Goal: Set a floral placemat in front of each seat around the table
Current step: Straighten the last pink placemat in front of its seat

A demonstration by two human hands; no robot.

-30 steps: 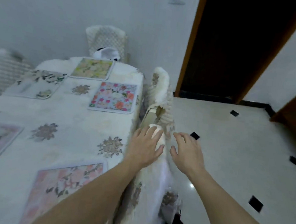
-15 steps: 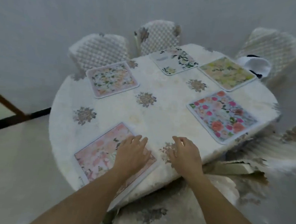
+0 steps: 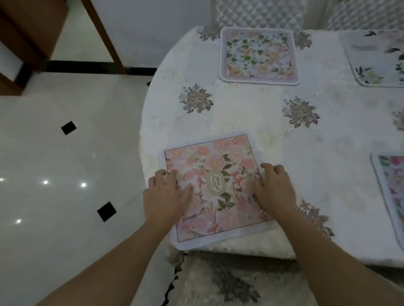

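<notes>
Left hand (image 3: pixel 164 197) and right hand (image 3: pixel 275 192) pressing loose-fingered, we judged the pink floral square placemat (image 3: pixel 216 159) wanted squaring with the near edge of the white-clothed table (image 3: pixel 249 115).

One view, head-worn, wide-angle. It looks forward and steeply down from above the near edge of the desk (image 3: pixel 249 113), at close range. The left forearm (image 3: pixel 112 255) and right forearm (image 3: pixel 332 271) enter from the bottom of the frame. A covered chair (image 3: pixel 232 291) sits directly below the camera, between them. The desk's near and left edges are in shot; its right side is cut off by the frame. The floor (image 3: pixel 47 162) fills the left. Chair backs (image 3: pixel 254 5) beyond the far edge reach the top border.
</notes>
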